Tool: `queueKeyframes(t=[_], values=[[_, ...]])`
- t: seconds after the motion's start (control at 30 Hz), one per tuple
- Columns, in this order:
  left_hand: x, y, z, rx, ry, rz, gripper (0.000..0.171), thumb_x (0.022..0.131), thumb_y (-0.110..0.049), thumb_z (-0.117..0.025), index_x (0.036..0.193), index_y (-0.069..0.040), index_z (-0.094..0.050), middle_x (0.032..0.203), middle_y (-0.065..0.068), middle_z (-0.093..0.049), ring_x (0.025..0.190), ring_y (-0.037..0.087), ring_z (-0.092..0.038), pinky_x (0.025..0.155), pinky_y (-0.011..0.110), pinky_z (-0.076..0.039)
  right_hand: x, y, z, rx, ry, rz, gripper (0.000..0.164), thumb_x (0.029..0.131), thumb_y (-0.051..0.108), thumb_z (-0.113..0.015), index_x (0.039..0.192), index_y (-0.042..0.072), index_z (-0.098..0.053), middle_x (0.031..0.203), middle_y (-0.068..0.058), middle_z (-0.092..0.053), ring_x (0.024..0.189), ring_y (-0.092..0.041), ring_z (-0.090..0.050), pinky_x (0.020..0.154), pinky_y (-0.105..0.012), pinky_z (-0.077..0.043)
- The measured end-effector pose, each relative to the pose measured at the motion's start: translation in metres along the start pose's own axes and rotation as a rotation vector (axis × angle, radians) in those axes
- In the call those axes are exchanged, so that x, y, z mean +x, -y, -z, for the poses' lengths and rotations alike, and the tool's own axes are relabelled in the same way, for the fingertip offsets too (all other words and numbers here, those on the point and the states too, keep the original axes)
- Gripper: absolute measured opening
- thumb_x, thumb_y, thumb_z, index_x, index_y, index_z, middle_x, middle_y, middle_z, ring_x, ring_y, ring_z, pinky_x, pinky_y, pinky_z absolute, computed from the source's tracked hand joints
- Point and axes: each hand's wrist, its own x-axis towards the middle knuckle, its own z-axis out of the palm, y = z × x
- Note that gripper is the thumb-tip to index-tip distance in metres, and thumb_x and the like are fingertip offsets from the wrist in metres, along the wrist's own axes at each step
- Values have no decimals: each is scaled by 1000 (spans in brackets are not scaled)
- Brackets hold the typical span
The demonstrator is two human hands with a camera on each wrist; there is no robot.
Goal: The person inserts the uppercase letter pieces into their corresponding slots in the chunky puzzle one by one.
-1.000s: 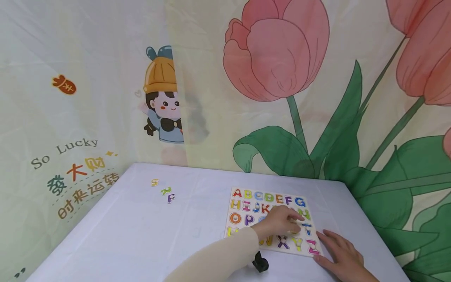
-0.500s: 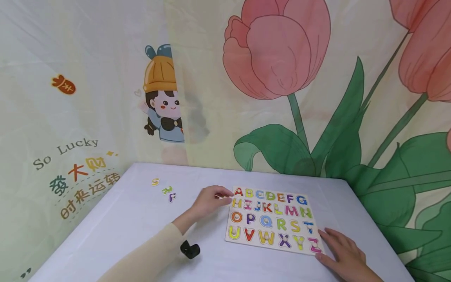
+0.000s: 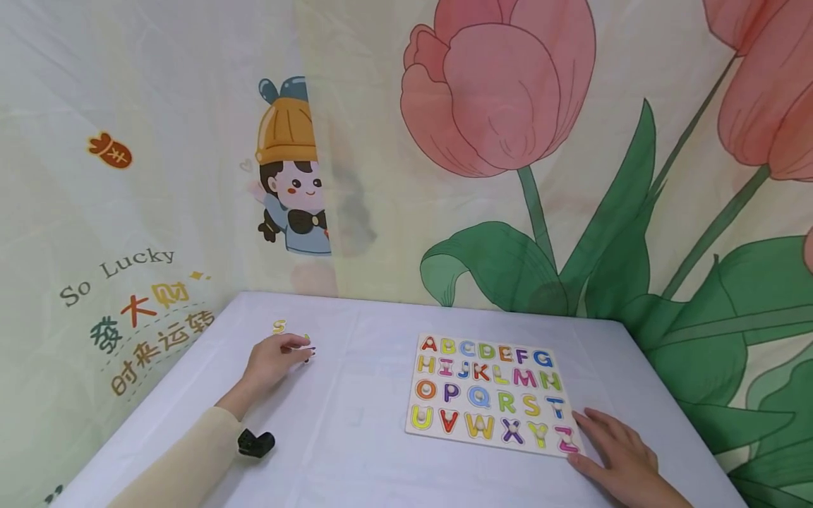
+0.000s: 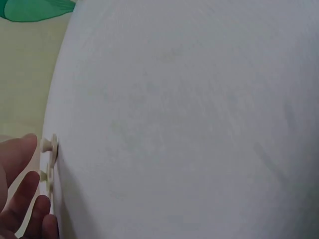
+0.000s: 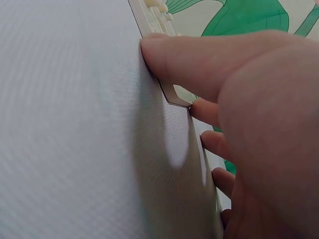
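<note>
My left hand [image 3: 273, 363] is at the far left of the table, over two loose letter pieces. Its thumb and fingers stand apart in the left wrist view, close to two knobbed pieces [image 4: 54, 149] but with a gap before the knobs. The green R and purple F [image 3: 308, 360] are mostly hidden by the fingers; a yellow S [image 3: 279, 327] lies just beyond. An alphabet puzzle board [image 3: 411, 416] with colourful letters lies right of centre. My right hand [image 3: 616, 451] rests at its near right corner, thumb against the front edge, fingers along the right side.
A white cloth [image 3: 356, 423] covers the table. A black device [image 3: 256, 444] sits at my left wrist. Behind the table hangs a printed curtain [image 3: 375, 176] with tulips and a cartoon child.
My left hand has travelled from over the board leftward to the loose letters, uncovering the board's middle. The right hand has stayed at the corner.
</note>
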Motion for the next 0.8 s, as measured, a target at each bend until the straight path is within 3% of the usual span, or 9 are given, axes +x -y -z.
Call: queueKeyframes(t=[0.13,0.3,0.63,0.8], values=[[0,12,1,5,28,16,31,96,-25,-80,124,-10,-78,122,12,-76,111,29,-68,93,45,-51,-1,1,0,-1,-19,14,92,95,65,-67,160,5,-42,162,-29,-26,137,-63,-21,95,-91,-24],[2,15,-3,20,38,-8,25,96,-24,-80,118,-12,-81,121,12,-77,117,35,-67,101,54,-47,-2,3,-1,14,-27,19,91,95,63,-68,160,5,-43,163,-28,-26,138,-63,-21,94,-91,-23],[6,12,-8,52,11,38,15,95,-25,-81,108,-16,-84,118,12,-77,113,33,-67,97,53,-47,-4,5,-1,32,-46,34,89,95,62,-70,159,5,-45,163,-27,-28,138,-61,-22,94,-90,-23],[6,-2,-12,21,3,16,18,96,-26,-80,111,-16,-84,114,10,-75,106,29,-66,90,44,-48,-6,6,0,36,-52,40,88,95,59,-71,158,4,-45,162,-28,-29,138,-62,-24,93,-89,-24]])
